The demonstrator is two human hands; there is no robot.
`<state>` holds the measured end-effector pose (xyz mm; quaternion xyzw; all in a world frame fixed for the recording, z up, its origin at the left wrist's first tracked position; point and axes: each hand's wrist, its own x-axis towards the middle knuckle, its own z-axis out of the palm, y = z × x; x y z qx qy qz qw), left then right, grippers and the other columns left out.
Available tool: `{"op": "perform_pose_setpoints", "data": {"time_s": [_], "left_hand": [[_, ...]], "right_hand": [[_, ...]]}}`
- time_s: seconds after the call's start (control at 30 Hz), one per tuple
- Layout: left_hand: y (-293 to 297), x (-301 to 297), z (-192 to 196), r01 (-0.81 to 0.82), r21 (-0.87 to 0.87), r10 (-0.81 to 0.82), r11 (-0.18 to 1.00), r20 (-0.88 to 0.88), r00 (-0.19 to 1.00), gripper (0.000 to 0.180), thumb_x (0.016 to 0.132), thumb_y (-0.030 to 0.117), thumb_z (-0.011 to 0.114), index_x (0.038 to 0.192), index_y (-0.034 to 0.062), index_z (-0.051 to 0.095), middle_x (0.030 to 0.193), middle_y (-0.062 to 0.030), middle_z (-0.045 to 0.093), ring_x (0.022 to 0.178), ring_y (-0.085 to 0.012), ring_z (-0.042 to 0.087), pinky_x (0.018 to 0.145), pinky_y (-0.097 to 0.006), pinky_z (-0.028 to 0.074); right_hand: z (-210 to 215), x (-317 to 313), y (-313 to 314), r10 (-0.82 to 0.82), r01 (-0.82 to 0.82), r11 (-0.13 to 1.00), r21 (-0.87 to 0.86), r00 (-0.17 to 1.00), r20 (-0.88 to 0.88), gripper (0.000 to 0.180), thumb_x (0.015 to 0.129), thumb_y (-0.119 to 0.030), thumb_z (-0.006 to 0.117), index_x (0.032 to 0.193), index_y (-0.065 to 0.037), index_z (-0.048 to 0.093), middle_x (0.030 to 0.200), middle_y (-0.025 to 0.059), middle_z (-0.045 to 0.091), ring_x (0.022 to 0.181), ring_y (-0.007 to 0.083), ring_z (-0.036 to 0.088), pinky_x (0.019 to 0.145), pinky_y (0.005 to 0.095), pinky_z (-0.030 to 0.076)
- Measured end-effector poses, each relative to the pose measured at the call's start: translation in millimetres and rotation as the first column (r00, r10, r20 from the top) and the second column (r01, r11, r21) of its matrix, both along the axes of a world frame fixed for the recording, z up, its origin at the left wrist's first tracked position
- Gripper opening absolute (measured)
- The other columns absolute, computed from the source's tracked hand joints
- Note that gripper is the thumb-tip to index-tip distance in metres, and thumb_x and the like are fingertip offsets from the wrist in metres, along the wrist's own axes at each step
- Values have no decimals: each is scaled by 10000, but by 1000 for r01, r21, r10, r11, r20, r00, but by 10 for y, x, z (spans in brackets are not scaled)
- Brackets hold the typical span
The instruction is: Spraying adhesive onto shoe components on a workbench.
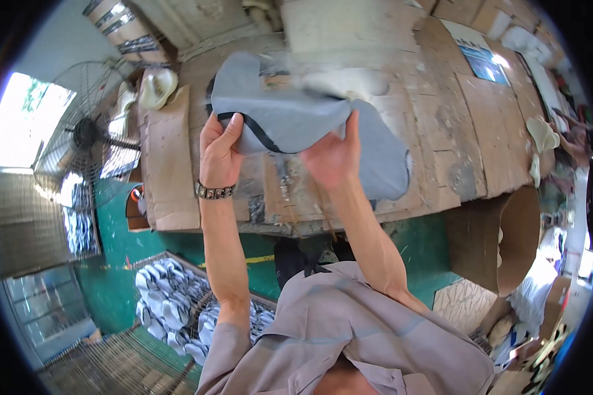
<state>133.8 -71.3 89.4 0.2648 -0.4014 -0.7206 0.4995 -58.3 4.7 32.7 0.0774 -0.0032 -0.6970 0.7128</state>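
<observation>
A blue printed sheet (483, 62) lies on the cardboard-covered table (441, 105), its lettering too small to read. Both forearms reach forward—the left hand (221, 155) pinching the grey fabric piece (280, 112) above the table, the right hand (333, 158) palm-up beneath, its grip unclear—blurred, fingers hidden.

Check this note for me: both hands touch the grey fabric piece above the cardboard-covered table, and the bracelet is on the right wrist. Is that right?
Not quite: the head view shows the bracelet on the left wrist, not the right. The rest stands: the left hand and right hand both touch the grey fabric piece above the cardboard-covered table.
</observation>
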Motion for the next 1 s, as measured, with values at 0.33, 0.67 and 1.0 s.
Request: {"op": "perform_pose_setpoints", "data": {"time_s": [0.33, 0.67, 1.0], "left_hand": [[750, -955, -1219, 196, 223, -234, 955, 159, 959, 195, 987, 142, 694, 1154, 49, 656, 970, 11, 713, 827, -62, 661, 683, -209, 525], [1072, -1454, -2626, -201, 283, 7, 938, 563, 827, 155, 966, 221, 730, 944, 70, 698, 779, 41, 655, 677, -68, 561, 595, -256, 430], [697, -1834, -2596, -299, -57, 178, 953, 901, 396, 257, 906, 282, 734, 979, 35, 722, 889, -149, 742, 825, -285, 699, 775, -405, 531]], "right_hand": [[-284, -1772, 1588, -9, 410, 859, 307, 611, -791, 333, 1017, -316, 635, 1193, -36, 671, 1174, 83, 718, 1078, 209, 679, 978, 380, 529], [-1605, -2101, 1740, 162, 526, 691, 497, 557, -815, 168, 987, -226, 701, 884, -98, 670, 800, -48, 656, 679, 68, 569, 604, 258, 439], [-2026, -2243, 1179, 417, 766, 514, 385, 169, -893, 202, 920, -207, 749, 843, -23, 716, 727, -21, 582, 693, 110, 498, 636, 308, 407]]}}
